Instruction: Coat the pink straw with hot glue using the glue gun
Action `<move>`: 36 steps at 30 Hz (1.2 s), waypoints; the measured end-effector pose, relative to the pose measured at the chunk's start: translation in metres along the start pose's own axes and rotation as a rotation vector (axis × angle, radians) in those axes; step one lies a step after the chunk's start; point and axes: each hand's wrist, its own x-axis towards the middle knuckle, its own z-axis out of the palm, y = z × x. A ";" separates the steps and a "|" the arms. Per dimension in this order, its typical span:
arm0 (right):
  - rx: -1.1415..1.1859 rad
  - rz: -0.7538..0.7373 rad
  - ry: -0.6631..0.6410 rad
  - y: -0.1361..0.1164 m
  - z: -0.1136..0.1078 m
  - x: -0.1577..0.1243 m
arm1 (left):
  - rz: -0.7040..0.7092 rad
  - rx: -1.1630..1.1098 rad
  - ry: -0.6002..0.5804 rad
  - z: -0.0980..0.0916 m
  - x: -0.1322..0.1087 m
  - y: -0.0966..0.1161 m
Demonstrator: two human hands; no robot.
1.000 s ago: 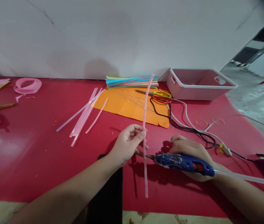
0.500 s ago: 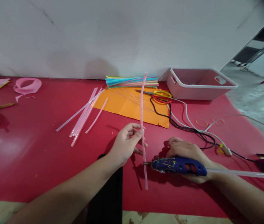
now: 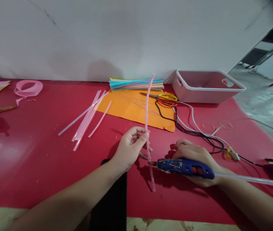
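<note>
My left hand (image 3: 129,148) pinches a long pink straw (image 3: 147,109) between thumb and fingers and holds it upright above the red table (image 3: 42,160). My right hand (image 3: 196,154) grips a blue glue gun (image 3: 184,166) lying sideways, its metal tip touching the straw just below my left fingers. A clear glue stick (image 3: 252,180) juts from the back of the gun toward the right.
Loose pink straws (image 3: 85,118) lie left of an orange sheet (image 3: 129,109). A bundle of coloured straws (image 3: 136,84), scissors (image 3: 162,97), a white bin (image 3: 206,86), and black and white cables (image 3: 194,128) sit behind. Pink tape (image 3: 28,88) is far left.
The lower end of the straw has swung slightly right and shortened in view. The glue gun rose a little and stays at the straw. My left hand barely moved.
</note>
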 end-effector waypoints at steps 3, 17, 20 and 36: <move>-0.002 -0.005 0.011 0.002 0.002 -0.002 | -0.005 0.010 0.000 0.000 0.000 0.000; -0.034 -0.009 0.003 -0.001 -0.001 0.002 | -0.010 0.007 -0.003 0.000 0.000 0.000; -0.023 -0.003 0.012 0.001 0.001 -0.001 | -0.010 0.001 -0.001 0.001 0.000 0.001; 0.000 -0.003 0.012 0.003 0.003 -0.002 | -0.029 0.008 0.008 0.001 0.000 0.001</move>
